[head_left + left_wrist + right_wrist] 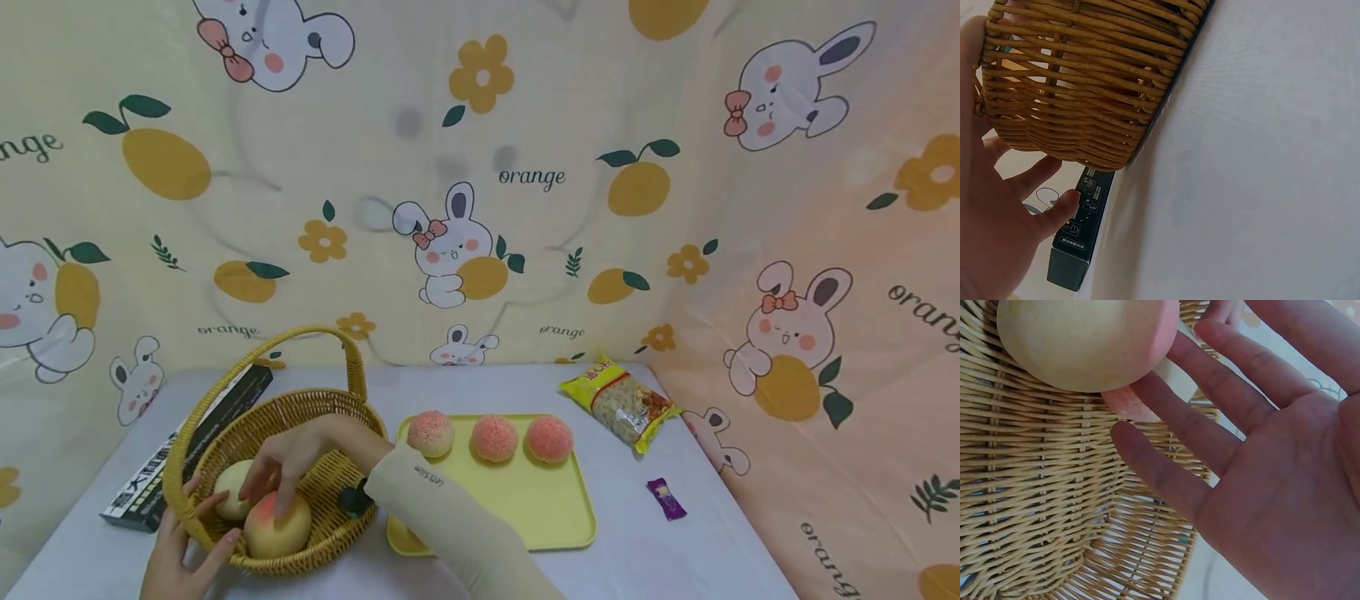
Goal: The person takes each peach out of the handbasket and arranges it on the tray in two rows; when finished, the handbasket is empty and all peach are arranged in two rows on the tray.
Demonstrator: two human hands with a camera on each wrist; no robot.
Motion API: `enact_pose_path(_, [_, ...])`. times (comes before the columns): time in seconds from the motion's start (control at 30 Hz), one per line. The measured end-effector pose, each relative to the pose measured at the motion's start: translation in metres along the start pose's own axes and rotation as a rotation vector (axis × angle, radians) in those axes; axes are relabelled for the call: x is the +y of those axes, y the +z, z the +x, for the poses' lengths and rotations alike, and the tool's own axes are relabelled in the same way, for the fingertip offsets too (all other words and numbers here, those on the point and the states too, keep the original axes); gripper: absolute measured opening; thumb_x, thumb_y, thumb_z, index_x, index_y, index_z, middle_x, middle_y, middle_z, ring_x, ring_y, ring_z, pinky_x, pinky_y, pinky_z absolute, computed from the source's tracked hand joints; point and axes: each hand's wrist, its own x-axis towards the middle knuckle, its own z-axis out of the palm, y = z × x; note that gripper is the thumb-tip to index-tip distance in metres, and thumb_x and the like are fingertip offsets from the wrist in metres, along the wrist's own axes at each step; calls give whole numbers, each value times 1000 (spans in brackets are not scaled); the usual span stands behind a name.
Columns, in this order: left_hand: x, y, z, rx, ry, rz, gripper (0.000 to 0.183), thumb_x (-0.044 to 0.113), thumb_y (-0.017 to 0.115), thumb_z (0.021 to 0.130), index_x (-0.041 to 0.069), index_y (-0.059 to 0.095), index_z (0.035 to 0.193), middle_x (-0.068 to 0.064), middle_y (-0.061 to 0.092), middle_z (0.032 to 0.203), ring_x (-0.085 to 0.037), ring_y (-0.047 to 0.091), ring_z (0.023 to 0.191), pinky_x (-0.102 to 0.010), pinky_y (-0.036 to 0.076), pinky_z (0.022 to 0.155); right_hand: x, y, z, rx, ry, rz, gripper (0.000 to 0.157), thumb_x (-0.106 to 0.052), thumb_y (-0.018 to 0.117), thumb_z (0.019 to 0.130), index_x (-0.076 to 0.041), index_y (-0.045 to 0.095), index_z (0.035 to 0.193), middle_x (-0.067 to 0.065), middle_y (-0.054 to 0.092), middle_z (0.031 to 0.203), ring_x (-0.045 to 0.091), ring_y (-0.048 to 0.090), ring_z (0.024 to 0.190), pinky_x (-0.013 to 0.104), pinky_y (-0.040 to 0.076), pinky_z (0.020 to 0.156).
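Note:
My left hand (180, 546) grips the near left side of a wicker basket (337, 487), where its handle meets the rim. The left wrist view shows its fingers (1057, 215) against the basket's outer weave. Inside the basket lie a pale peach with a pink blush (277, 533) and another pale peach (234, 487) behind it. My right hand (300, 454) reaches into the basket, fingertips touching the front peach. In the right wrist view that hand's palm is exposed, its fingers extended and spread beside the peach (1085, 344).
A yellow tray (525, 508) with three pink peaches (493, 438) along its back stands right of the basket, partly behind my right sleeve. A black box (150, 492) lies left. At right are a yellow snack bag (622, 400) and a purple wrapped candy (666, 498).

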Motion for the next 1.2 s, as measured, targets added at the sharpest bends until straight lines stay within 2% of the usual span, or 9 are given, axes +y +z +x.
enact_pose_path(0.3, [3,-3,1,-5,-32,0,55,22,66,97,-10,49,138,-21,11,161,-44,1,148,-75,9,109,-2,1,2,4,12,-60,61,3,73,88,-5,52,144,-1,57,141,0,54,120,9,41,92])
enact_pose_path(0.5, [1,-5,1,6,-10,-14,54,20,67,97,-11,49,138,-22,10,162,-45,-1,148,-75,6,109,-2,1,4,1,-11,-127,60,1,77,84,-7,57,140,-5,59,139,-4,51,119,9,37,96])
enact_pose_path(0.73, [0,-2,2,-1,-6,-10,54,18,67,96,-14,48,135,-25,11,160,-45,-1,148,-74,6,110,-4,5,9,-64,-18,-197,64,2,78,83,-5,55,142,-3,55,144,-4,49,123,6,33,98])
enact_pose_path(0.97, [1,-1,2,-10,-24,-22,54,19,67,96,-14,48,136,-24,12,160,-43,-1,148,-73,6,110,-10,9,10,-84,73,-276,70,-3,80,83,-13,51,146,-9,49,148,-7,43,126,4,30,96])
enact_pose_path(1.2, [-1,0,2,-14,-19,-25,54,18,66,96,-14,48,137,-25,12,159,-41,-1,148,-71,7,112,-11,11,7,-50,138,-291,73,-2,81,81,-12,50,147,-8,54,143,-3,51,119,4,36,90])
